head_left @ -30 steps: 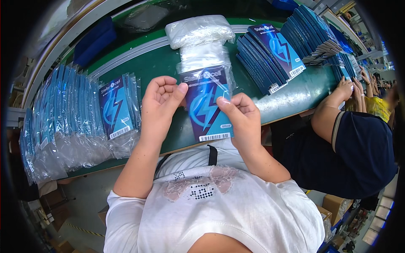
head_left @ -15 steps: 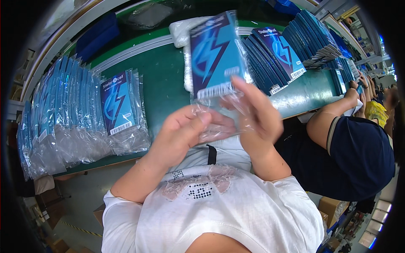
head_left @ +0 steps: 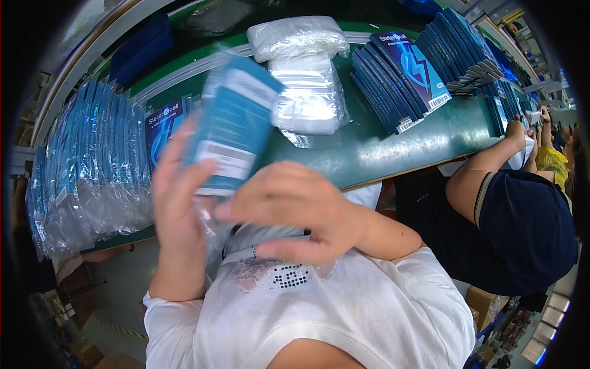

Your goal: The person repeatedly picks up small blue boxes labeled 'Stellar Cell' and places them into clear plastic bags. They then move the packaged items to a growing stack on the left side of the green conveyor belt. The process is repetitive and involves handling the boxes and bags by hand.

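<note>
My left hand (head_left: 179,203) is closed around a flat blue box (head_left: 236,120) in a clear plastic bag, held tilted above the table. A side with white label panels and a barcode faces me. Just right of its lower end is my right hand (head_left: 301,206), blurred, with thumb and fingers apart and nothing visibly held. Whether its fingertips touch the bag is unclear. Behind my left hand, a row of bagged blue boxes (head_left: 101,144) stands at the left, its nearest box (head_left: 161,132) partly hidden.
A pile of clear plastic bags (head_left: 307,92) lies mid-table. Unbagged blue boxes (head_left: 393,80) lean in a row to its right, with taller stacks (head_left: 458,52) beyond. A co-worker in dark clothing (head_left: 522,227) sits at the right along the green table (head_left: 369,157).
The bagged box has moved left and turned from its lightning-bolt front to its label side. My right hand has come off it and swung left and lower. The bag pile is now uncovered.
</note>
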Available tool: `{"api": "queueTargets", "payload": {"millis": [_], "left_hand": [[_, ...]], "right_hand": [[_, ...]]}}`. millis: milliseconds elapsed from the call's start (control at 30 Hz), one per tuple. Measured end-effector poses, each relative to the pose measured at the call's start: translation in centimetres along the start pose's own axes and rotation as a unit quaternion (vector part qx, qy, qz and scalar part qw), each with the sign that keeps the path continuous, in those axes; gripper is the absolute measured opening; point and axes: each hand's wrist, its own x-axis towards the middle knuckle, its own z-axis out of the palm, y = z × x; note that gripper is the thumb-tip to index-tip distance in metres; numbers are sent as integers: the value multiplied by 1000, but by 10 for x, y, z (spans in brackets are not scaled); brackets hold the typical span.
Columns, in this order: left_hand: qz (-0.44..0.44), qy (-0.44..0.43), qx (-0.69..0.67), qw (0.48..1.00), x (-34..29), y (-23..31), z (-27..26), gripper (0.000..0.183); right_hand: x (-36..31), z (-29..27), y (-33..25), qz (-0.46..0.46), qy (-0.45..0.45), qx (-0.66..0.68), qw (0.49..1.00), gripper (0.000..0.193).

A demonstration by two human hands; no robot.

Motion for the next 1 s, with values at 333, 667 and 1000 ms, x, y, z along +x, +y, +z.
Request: {"api": "queueTargets", "payload": {"millis": [333, 667, 1000], "left_hand": [[207, 92, 700, 678, 6, -10, -46, 35], [331, -227, 620, 675, 56, -66, 21, 34], [251, -201, 532, 784, 60, -71, 14, 10]], "right_hand": [[-12, -75, -5, 156, 251, -158, 942, 15], [-11, -170, 28, 329, 187, -570, 730, 85], [-18, -83, -7, 148, 376, -199, 893, 84]]}}
